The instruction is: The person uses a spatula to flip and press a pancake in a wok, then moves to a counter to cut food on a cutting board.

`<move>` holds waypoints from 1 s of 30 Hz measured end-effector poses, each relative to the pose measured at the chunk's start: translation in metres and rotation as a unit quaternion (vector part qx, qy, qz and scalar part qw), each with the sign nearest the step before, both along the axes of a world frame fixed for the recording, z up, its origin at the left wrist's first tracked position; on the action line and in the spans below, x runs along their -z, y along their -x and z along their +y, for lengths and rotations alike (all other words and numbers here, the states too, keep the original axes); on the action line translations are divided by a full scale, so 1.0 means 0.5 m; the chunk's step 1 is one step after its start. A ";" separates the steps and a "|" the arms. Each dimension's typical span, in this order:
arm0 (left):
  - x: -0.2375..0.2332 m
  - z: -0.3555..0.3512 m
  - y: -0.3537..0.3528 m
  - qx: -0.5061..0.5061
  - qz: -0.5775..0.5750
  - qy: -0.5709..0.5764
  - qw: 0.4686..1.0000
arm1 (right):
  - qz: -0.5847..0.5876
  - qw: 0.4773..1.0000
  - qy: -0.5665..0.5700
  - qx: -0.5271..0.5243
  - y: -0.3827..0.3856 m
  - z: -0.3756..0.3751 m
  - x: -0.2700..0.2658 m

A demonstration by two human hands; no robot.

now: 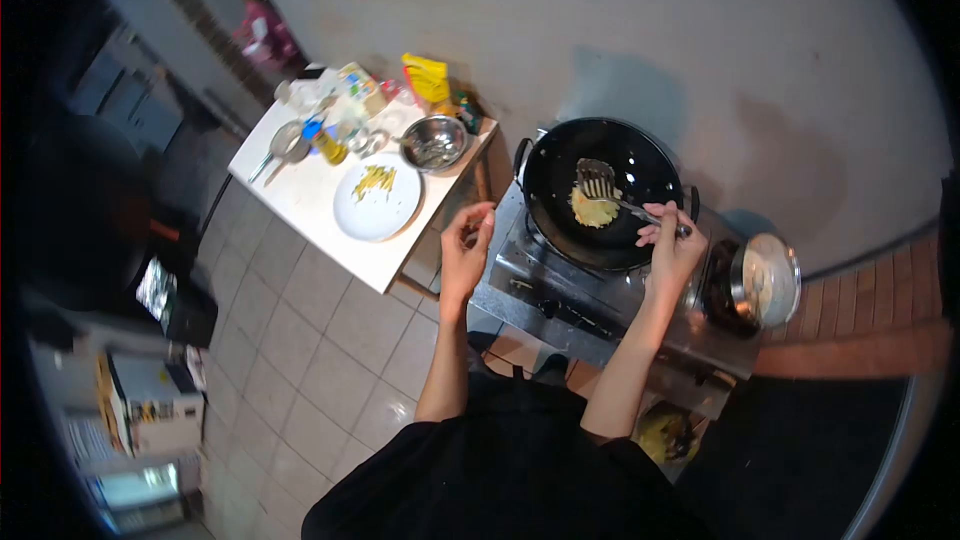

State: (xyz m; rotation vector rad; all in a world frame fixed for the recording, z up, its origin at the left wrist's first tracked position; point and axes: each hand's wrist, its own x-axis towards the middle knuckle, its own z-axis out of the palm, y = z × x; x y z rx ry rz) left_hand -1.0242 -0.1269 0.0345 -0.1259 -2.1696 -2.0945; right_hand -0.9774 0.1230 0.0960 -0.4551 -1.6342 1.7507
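Observation:
My right hand (672, 240) grips the handle of a slotted metal spatula (597, 180) over a black wok (560, 230). The spatula's head rests at a pale yellow, egg-like patty (594, 210) on the wok's bottom and partly covers it. My left hand (468, 245) hangs in the air between the white table and the wok. Its fingers curl loosely, with a gap to the thumb, and I see nothing in it. Nearest to it is a white plate (372, 218) with yellowish-green strips (375, 181) on it.
The wok sits on a metal gas stove (540, 290); a glass-lidded pot (765, 280) stands to its right. On the white table (340, 258) are a steel bowl (434, 144), an oil bottle (327, 145), a small saucepan (291, 142) and a yellow bag (427, 78). A wall rises behind the stove.

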 end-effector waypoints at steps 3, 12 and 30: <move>-0.032 -0.018 0.066 0.026 0.022 0.029 0.999 | -0.015 0.998 0.011 0.063 -0.008 -0.044 0.005; 0.049 -0.007 0.283 0.242 -0.081 -0.068 0.965 | -0.011 0.960 -0.024 0.279 -0.101 -0.201 -0.034; 0.061 0.064 0.268 0.198 -0.091 -0.034 0.975 | -0.089 0.982 -0.007 0.166 0.000 -0.103 0.040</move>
